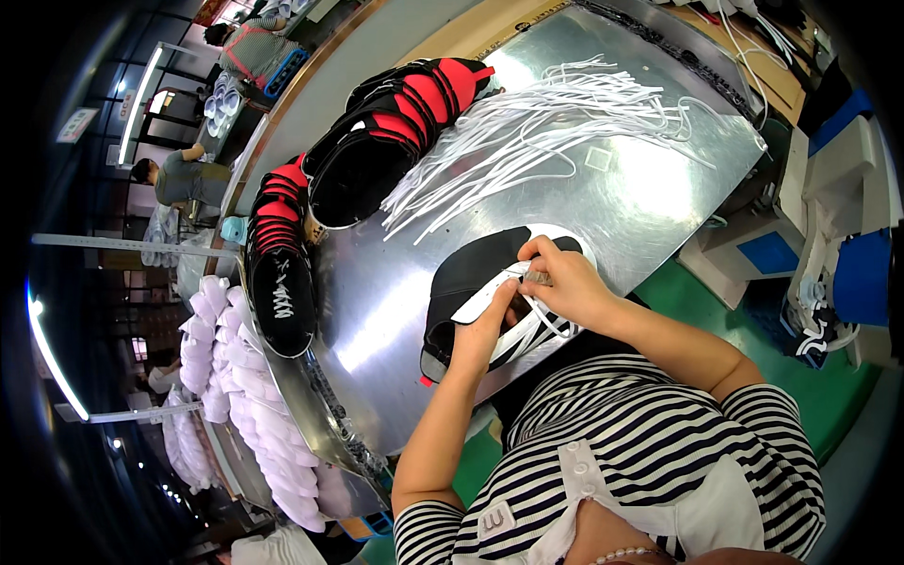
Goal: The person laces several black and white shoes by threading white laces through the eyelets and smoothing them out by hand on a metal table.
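Your right hand [572,285] is pinched narrow on a white lace [549,323]. Just beside it, your left hand [488,330] grips the black-and-white shoe upper [466,271], thumb against its white panel [478,301]. The upper lies under both hands on the metal table [400,301]. Your own fingertips cover the exact pinch (a small grey piece shows there, too little to identify), and most of your left fingers are lost in the upper's opening. The black-and-red uppers [414,113], farther off to the left of your hands, overlap too much to count. The table's near edge runs just below your hands; its surface stretches left toward those uppers and, ahead of your hands, to a loose bundle of white laces [537,137]. The wall sign [75,125], far up-left of your hands, is too small to read; the patch [494,520] on your shirt bears a mark.
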`<state>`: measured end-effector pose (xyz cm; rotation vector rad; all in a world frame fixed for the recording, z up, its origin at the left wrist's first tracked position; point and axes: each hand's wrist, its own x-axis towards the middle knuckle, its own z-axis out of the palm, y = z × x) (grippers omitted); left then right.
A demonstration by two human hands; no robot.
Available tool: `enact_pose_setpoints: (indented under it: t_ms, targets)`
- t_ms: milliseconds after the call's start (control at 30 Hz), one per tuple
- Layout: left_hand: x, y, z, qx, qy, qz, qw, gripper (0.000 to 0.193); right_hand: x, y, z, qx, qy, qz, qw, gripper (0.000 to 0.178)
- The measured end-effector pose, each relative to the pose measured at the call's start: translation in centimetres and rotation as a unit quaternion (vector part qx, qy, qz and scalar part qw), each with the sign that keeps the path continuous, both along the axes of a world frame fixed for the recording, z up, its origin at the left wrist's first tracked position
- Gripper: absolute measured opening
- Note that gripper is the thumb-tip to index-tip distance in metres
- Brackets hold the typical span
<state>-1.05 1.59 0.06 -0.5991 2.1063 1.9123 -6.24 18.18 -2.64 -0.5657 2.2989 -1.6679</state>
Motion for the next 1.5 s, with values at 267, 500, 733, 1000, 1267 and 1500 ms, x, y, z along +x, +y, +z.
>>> enact_pose_setpoints:
  t_ms: [267,500,733,1000,1267,1500]
  targets:
    - [0.8,0.2,0.5,-0.062,0.018,-0.009,0.998,0.024,0.9,0.4,-0.1,-0.181,-0.101,-0.049,0.977,0.027]
    - [1.3,1.1,1.3,-0.031,0.053,0.026,0.998,0.017,0.8,0.6,1.0,-0.079,-0.054,0.000,0.995,0.028]
    - [1.8,1.2,1.1,-0.029,0.059,0.051,0.997,0.019,0.8,0.6,1.8,-0.049,-0.003,0.034,0.998,0.026]
    - [1.9,1.0,1.1,-0.029,0.029,0.055,0.998,0.026,0.3,2.6,2.5,-0.010,0.052,0.060,0.997,0.017]
    - [1.7,1.1,1.6,-0.025,0.061,0.013,0.998,0.025,-1.3,2.7,3.1,0.040,0.077,0.112,0.990,0.016]
    - [2.2,1.7,-0.3,-0.070,0.192,-0.053,0.977,0.020,-1.3,1.1,2.8,0.062,0.069,0.136,0.986,0.025]
